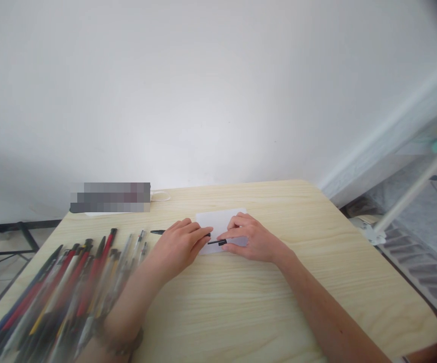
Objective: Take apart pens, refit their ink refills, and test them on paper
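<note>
My left hand (182,242) is closed over a black pen (158,232), whose pointed end sticks out to the left of the hand. Most of that pen is hidden under my fingers. My right hand (252,238) pinches a small black pen part (222,242) between thumb and forefinger. A thin dark rod (213,243) runs from this part towards my left fingertips; I cannot tell whether it joins the pen. Both hands are over a white sheet of paper (218,219) on the table.
Many pens (78,277), black, red and clear, lie side by side on the left of the wooden table (218,312). A pixelated dark object (110,197) sits at the back left, against the white wall (218,101). A white pole (411,186) is clamped at the right edge.
</note>
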A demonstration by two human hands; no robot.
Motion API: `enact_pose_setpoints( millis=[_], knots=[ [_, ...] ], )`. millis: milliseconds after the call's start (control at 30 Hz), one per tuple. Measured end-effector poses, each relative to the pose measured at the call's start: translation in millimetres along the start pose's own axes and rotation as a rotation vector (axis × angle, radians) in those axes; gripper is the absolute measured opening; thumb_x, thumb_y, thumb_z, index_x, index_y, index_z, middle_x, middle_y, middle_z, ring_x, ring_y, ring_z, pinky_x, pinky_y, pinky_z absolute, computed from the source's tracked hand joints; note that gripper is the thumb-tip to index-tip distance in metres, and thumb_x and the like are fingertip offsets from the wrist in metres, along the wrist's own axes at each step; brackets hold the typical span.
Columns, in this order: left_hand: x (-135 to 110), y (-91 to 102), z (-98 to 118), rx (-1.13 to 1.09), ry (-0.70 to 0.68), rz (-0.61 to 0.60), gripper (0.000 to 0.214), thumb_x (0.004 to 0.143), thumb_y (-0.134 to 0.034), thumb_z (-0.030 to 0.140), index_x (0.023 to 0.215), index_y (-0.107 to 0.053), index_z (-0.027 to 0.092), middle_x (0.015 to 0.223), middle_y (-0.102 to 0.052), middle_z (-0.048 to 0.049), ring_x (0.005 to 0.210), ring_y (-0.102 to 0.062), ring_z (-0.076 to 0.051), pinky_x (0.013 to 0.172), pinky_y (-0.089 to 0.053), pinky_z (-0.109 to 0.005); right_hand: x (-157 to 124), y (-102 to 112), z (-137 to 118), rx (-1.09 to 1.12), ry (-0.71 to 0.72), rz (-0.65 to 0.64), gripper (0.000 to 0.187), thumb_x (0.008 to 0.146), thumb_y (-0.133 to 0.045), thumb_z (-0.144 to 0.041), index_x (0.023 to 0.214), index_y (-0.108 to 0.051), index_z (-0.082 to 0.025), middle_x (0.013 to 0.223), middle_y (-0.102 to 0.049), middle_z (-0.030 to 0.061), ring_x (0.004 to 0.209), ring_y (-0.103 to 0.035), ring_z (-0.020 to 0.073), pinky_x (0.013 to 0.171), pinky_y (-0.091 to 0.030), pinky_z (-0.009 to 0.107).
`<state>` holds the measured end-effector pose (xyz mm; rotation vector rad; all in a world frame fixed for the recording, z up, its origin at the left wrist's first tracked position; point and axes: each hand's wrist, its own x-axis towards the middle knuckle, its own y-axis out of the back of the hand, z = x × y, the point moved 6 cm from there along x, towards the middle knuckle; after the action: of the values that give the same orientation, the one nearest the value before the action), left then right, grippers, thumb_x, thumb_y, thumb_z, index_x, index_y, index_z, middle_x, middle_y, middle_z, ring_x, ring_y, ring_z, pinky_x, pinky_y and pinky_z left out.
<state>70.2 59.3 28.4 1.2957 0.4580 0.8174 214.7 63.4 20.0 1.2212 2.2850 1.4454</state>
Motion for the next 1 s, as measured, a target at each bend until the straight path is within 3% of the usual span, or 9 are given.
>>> enact_pose_setpoints(
  millis=[300, 633, 833, 1000],
  knots=[
    [8.7, -9.0, -9.5, 0.046, -0.042, -0.042, 0.032, 0.093, -0.035, 0.029, 0.112, -0.059, 0.02, 0.085, -0.062, -0.0055, 0.084, -0.054, -0.02, 0.076, -0.042, -0.033, -1.0, -9.7, 0.1, 0.011, -0.005, -0.062, 0.019, 0.076, -0.065, -0.033, 0.094, -0.07, -0.03, 0.081, -0.053, 0.0013, 0.078, -0.045, 0.0146, 0.077, -0.037, 0.03],
    [12.6, -11.9, -20.4, 0.042, 0.0, -0.054, 0.033, 0.093, -0.033, 0.03, 0.11, -0.059, 0.021, 0.089, -0.062, -0.0055, 0.085, -0.057, -0.019, 0.076, -0.043, -0.032, -1.2, -12.6, 3.2, -0.011, 0.003, -0.069, 0.019, 0.076, -0.064, -0.033, 0.094, -0.07, -0.03, 0.078, -0.053, 0.0013, 0.076, -0.046, 0.0147, 0.076, -0.037, 0.031],
    [5.3, -8.3, -19.9, 0.029, 0.055, -0.071, 0.034, 0.093, -0.032, 0.031, 0.112, -0.058, 0.02, 0.094, -0.064, -0.0061, 0.087, -0.058, -0.019, 0.077, -0.043, -0.031, -2.9, -8.1, 7.9, -0.012, -0.005, -0.066, 0.019, 0.075, -0.065, -0.029, 0.093, -0.071, -0.03, 0.078, -0.055, 0.0014, 0.074, -0.049, 0.0142, 0.073, -0.04, 0.03],
    [-3.6, -9.8, -21.9, 0.179, 0.19, -0.084, 0.031, 0.092, -0.034, 0.027, 0.115, -0.052, 0.016, 0.098, -0.062, -0.0086, 0.09, -0.058, -0.023, 0.079, -0.042, -0.035, -1.1, -6.4, 2.8, 0.016, 0.006, -0.001, 0.019, 0.077, -0.063, -0.027, 0.094, -0.07, -0.028, 0.096, -0.063, 0.0028, 0.089, -0.053, 0.0167, 0.083, -0.043, 0.033]
  ],
)
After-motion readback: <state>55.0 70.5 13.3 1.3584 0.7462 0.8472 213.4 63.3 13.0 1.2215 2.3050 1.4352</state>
